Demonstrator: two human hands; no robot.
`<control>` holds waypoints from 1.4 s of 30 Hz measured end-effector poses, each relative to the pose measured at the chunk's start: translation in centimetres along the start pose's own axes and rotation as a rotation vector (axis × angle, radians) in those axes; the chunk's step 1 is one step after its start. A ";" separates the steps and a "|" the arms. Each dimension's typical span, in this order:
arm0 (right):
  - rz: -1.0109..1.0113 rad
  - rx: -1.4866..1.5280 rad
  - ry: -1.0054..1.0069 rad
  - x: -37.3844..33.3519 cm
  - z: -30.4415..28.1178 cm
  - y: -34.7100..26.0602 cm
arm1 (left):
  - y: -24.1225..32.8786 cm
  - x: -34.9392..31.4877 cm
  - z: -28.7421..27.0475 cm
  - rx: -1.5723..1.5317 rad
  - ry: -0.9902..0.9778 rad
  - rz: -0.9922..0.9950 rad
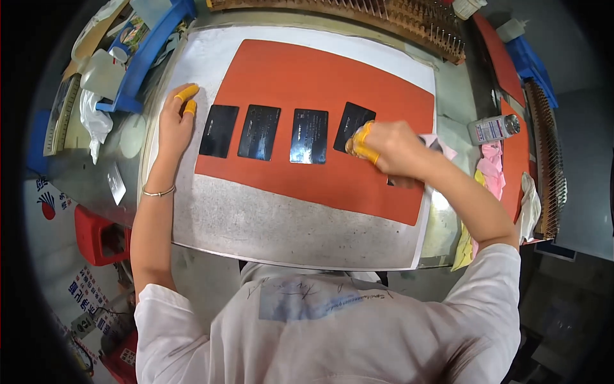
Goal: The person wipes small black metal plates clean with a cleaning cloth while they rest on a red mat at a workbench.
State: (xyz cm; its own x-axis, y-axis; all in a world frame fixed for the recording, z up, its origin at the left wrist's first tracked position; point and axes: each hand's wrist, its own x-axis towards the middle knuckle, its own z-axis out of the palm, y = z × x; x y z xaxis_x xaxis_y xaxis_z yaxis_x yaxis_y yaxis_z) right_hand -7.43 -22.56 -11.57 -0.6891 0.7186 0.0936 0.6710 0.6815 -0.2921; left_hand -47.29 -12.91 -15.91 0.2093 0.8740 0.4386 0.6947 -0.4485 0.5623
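An orange-red mat [320,77] lies on a white sheet, with a row of dark glossy cards on it. At the left end is one card [219,131], then a second card [259,132] and a third card [309,136]. My right hand [390,147], with yellow finger cots, is curled closed over the right edge of a tilted fourth card [353,125]; what its fingertips hold is hidden. A dark corner shows beneath that hand. My left hand [175,121], also in yellow finger cots, rests open on the sheet left of the mat, its fingers apart and empty.
At right stand a clear labelled bottle [494,129] and a pink cloth [491,168]. Spiked wooden racks [409,25] line the far edge. Blue bins [144,64] and a white plastic bag [94,118] are at far left. A red stool [99,237] stands below.
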 end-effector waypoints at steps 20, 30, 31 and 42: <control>0.833 -0.170 0.607 -14.3 -15.0 1.2 | -2.7 0.0 -0.3 -0.012 -0.071 0.055; 0.984 -0.624 0.281 -17.0 -16.0 8.2 | -1.2 -0.2 -0.4 -0.037 -0.073 0.045; 0.919 -0.630 0.264 -17.1 -15.7 8.9 | -1.3 -0.6 -0.6 -0.019 -0.060 0.041; 0.824 -0.736 0.112 -17.4 -16.3 9.7 | -1.0 0.1 0.0 -0.063 -0.053 0.005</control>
State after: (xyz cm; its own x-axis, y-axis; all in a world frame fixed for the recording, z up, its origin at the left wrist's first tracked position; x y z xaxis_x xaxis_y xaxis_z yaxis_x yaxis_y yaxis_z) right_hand 15.52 -26.26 -0.55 0.0463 0.9726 0.2277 0.9367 -0.1215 0.3285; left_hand -47.98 -12.42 -16.44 0.2493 0.8798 0.4048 0.6491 -0.4620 0.6043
